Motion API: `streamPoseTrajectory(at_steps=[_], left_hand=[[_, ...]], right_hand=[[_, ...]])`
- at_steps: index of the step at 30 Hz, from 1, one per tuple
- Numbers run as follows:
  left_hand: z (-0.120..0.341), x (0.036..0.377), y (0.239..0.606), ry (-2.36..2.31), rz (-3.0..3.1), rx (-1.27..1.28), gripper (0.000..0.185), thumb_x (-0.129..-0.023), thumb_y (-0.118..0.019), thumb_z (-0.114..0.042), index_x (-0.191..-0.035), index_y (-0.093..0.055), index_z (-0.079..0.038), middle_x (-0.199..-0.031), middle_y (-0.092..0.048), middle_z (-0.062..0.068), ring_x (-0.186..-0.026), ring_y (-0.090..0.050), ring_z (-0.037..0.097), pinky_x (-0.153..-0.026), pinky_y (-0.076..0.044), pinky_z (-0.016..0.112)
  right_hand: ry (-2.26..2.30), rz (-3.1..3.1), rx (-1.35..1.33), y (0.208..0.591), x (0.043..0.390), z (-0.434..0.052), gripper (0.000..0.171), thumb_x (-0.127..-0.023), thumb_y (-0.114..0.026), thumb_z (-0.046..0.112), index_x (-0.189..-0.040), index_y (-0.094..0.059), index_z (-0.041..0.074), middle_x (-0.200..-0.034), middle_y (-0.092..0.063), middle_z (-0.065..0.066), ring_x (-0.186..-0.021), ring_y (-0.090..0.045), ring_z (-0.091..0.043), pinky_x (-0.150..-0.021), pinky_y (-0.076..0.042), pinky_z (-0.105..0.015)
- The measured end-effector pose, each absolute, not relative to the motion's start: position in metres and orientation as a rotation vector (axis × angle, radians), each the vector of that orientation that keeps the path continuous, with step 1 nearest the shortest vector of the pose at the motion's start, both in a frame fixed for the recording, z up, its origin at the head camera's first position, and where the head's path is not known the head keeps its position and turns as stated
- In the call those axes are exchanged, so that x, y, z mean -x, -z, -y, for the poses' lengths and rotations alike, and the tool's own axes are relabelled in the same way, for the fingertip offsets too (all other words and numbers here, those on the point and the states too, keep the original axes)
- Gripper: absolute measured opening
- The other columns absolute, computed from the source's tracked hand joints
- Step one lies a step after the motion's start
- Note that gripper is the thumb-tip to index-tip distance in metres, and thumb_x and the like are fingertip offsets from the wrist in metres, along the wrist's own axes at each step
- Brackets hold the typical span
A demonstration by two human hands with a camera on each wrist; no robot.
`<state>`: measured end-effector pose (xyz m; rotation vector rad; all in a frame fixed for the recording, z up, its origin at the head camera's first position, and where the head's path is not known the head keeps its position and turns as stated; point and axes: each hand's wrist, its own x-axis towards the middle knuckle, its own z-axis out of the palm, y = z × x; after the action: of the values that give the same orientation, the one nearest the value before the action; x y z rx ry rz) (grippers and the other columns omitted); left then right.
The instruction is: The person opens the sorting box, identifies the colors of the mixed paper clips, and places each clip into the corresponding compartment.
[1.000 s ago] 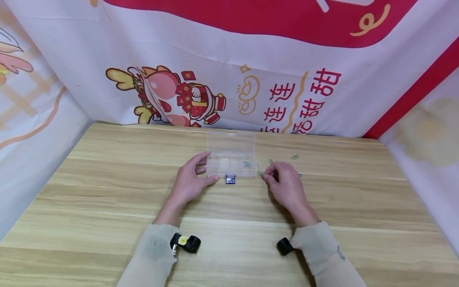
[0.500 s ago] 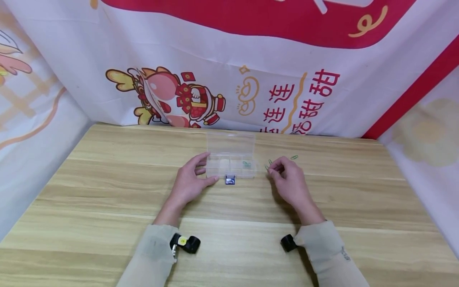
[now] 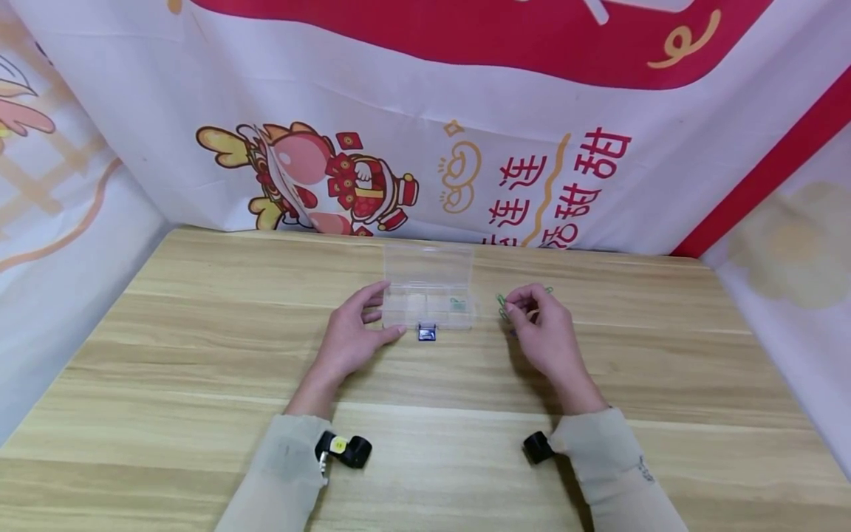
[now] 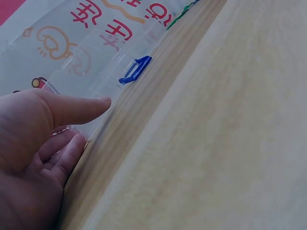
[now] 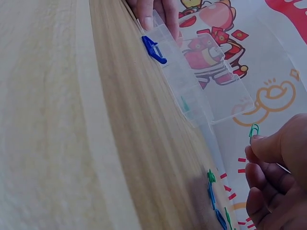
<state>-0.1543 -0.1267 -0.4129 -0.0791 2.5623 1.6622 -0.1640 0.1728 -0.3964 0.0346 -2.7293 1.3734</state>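
Overhead, the banner (image 3: 425, 111) behind the bench (image 3: 199, 355) carries red characters "连连" and "甜甜". Then comes the clear compartment box (image 3: 428, 288), lid open, blue latch (image 3: 427, 333) in front, with one green clip in a right-hand compartment. The left hand (image 3: 352, 336) rests relaxed against its left end. The right hand (image 3: 541, 336) pinches a green paper clip (image 5: 253, 130) just right of the box.
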Motion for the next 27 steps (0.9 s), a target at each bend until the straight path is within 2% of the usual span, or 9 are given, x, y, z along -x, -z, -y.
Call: streamPoseTrajectory(at_steps=[6,9,18,27], left_hand=[[0.1271,0.1549,0.4130,-1.663,-2.563,0.077,0.081,-0.089,-0.088,-0.011,-0.160,-0.051,-0.020,-0.153,-0.059,0.017,-0.138,-0.064,0.038,-0.119,-0.055,0.047],[0.1273,0.1550,0.4130,-1.660,-2.569,0.076,0.080,-0.089,-0.088,-0.012,-0.160,-0.051,-0.020,-0.152,-0.059,0.017,-0.138,-0.063,0.039,-0.119,-0.055,0.048],[0.1277,0.1547,0.4147,-1.666,-2.577,0.064,0.080,-0.090,-0.088,-0.011,-0.160,-0.051,-0.019,-0.153,-0.059,0.018,-0.138,-0.063,0.039,-0.119,-0.055,0.048],[0.1285,0.1544,0.4143,-1.676,-2.564,0.067,0.080,-0.090,-0.088,-0.010,-0.160,-0.051,-0.019,-0.154,-0.058,0.018,-0.139,-0.063,0.039,-0.119,-0.055,0.049]], right_hand=[[-1.450,2.724,0.018,0.3948,0.1649,-0.1720,0.013,-0.109,-0.064,0.018,-0.117,-0.067,0.009,-0.111,-0.069,-0.011,-0.104,-0.060,-0.026,-0.089,-0.050,-0.035],[-1.489,2.725,0.056,0.3931,0.1653,-0.1718,0.015,-0.108,-0.065,0.020,-0.119,-0.068,0.010,-0.114,-0.069,-0.011,-0.106,-0.060,-0.026,-0.090,-0.051,-0.035],[-1.680,2.681,0.163,0.3904,0.1662,-0.1710,0.018,-0.105,-0.071,0.023,-0.118,-0.074,0.011,-0.115,-0.071,-0.008,-0.102,-0.061,-0.021,-0.077,-0.057,-0.022],[-1.720,2.675,0.217,0.3895,0.1681,-0.1637,0.019,-0.103,-0.074,0.023,-0.117,-0.076,0.011,-0.114,-0.072,-0.006,-0.101,-0.061,-0.019,-0.078,-0.055,-0.022]])
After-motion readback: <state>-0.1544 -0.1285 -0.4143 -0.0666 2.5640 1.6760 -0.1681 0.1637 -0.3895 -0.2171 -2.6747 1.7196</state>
